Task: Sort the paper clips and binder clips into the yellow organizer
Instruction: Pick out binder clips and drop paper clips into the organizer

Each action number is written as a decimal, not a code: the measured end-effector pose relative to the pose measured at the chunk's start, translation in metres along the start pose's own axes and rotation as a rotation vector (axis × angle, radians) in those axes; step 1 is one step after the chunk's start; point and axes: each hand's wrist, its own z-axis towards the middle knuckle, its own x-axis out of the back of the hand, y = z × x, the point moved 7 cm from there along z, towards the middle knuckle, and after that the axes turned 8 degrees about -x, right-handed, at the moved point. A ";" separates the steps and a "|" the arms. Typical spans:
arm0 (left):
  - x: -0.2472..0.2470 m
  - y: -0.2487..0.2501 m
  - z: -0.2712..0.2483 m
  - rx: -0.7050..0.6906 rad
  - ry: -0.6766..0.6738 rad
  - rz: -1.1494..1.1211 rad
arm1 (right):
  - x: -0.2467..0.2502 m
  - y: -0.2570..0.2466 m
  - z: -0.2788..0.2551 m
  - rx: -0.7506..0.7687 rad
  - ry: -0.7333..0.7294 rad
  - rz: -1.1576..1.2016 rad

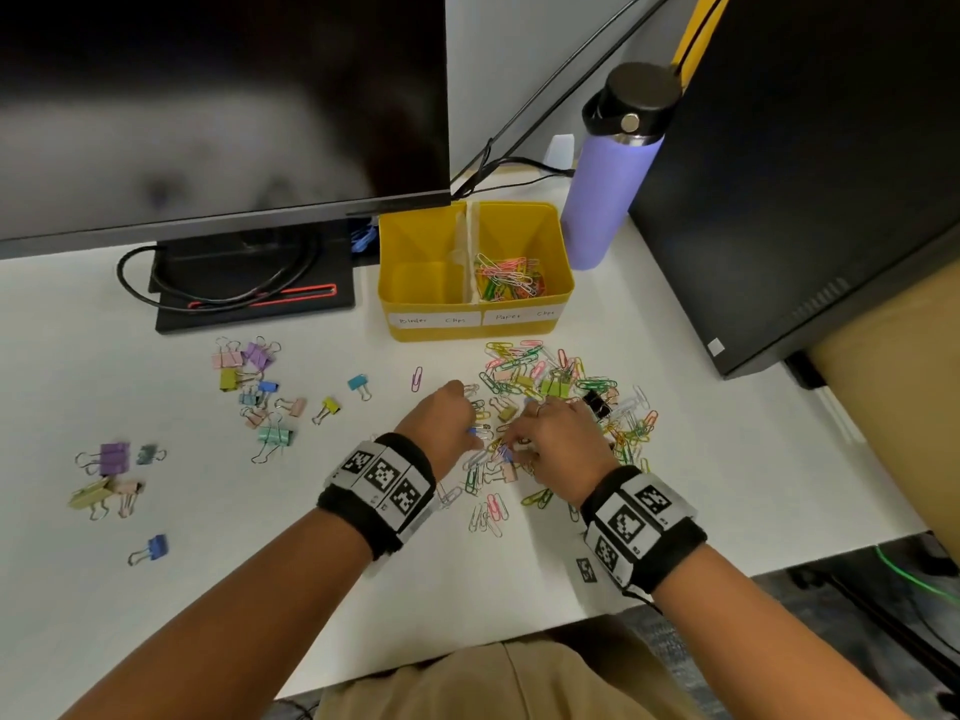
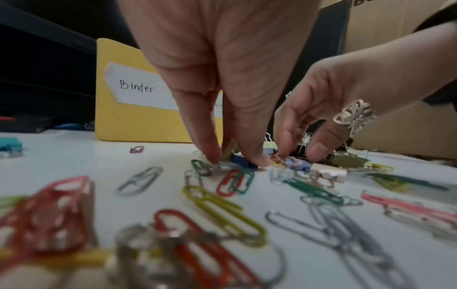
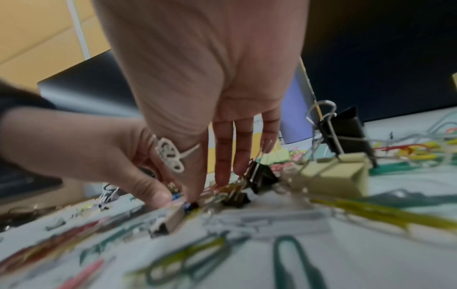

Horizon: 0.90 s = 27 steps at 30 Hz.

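Observation:
The yellow organizer (image 1: 475,324) stands at the back. Its left compartment, labelled Binder Clips, holds nothing; the right one holds paper clips (image 1: 511,280). A mixed pile of clips (image 1: 563,389) lies in front of it. My left hand (image 1: 474,431) reaches into the pile's near-left edge, and in the left wrist view its thumb and forefinger pinch a dark-blue binder clip (image 2: 241,161) on the table. My right hand (image 1: 506,449), with a ring on the thumb, curls beside it; thumb and forefinger close on a light-blue binder clip (image 2: 299,165).
Several pastel binder clips (image 1: 254,387) lie spread on the left of the white table (image 1: 260,563). Behind stand a monitor (image 1: 223,106) on its black base, a purple bottle (image 1: 608,200) beside the organizer and a black computer case (image 1: 805,200) at the right.

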 end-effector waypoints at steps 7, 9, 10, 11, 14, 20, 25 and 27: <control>-0.003 0.014 -0.008 -0.028 -0.021 0.172 | 0.004 0.005 -0.003 0.034 -0.021 -0.022; -0.007 0.017 -0.008 -0.042 -0.033 0.217 | 0.017 0.006 -0.001 0.048 0.076 0.115; -0.008 0.018 -0.009 -0.048 -0.035 0.231 | 0.024 0.006 0.001 0.042 0.136 0.180; -0.008 0.017 -0.010 -0.049 -0.035 0.239 | 0.030 0.006 0.005 0.029 0.176 0.219; -0.008 0.013 -0.011 -0.016 -0.042 0.235 | 0.027 0.002 0.022 -0.018 0.157 0.187; 0.001 0.001 -0.019 0.073 0.059 0.029 | 0.014 -0.005 0.030 -0.040 0.048 0.083; 0.037 -0.044 -0.059 0.124 0.429 -0.267 | 0.037 -0.017 0.027 0.022 0.155 0.308; 0.043 -0.071 -0.074 0.184 0.457 -0.251 | 0.038 -0.043 0.043 0.095 0.125 0.347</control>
